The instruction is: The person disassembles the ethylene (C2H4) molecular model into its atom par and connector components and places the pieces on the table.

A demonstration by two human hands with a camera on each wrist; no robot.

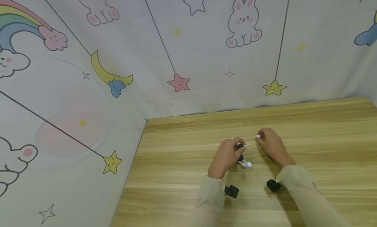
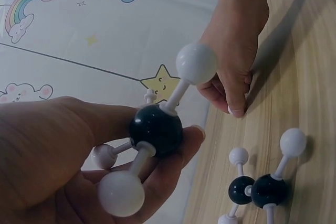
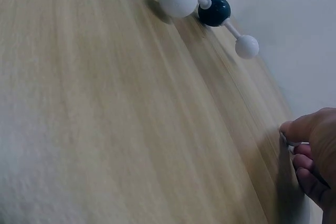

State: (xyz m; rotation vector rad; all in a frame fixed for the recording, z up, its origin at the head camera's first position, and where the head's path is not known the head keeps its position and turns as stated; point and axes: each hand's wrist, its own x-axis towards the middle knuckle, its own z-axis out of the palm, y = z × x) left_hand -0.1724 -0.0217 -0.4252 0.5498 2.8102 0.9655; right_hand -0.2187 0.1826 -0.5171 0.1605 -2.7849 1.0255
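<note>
My left hand (image 1: 225, 155) grips a ball-and-stick molecule model, its fingers and thumb around a black ball (image 2: 156, 129). White balls (image 2: 196, 64) stand out from this black ball on white sticks, and a short bare peg (image 2: 150, 95) shows behind it. Farther right, my right hand (image 1: 272, 147) pinches a small white ball (image 1: 258, 136) between thumb and fingertips, low over the table; in the right wrist view the fingers mostly hide it. A gap separates the two hands. Below the left hand, a second molecule model (image 2: 269, 190) with two joined black balls and several white balls rests on the table.
The wood-grain table (image 1: 170, 174) meets a pale cloth wall (image 1: 212, 57) at its back and left edges. The wall is printed with stars, rabbits, a moon and a rainbow. Black wrist cameras (image 1: 231, 191) sit at both sleeve cuffs.
</note>
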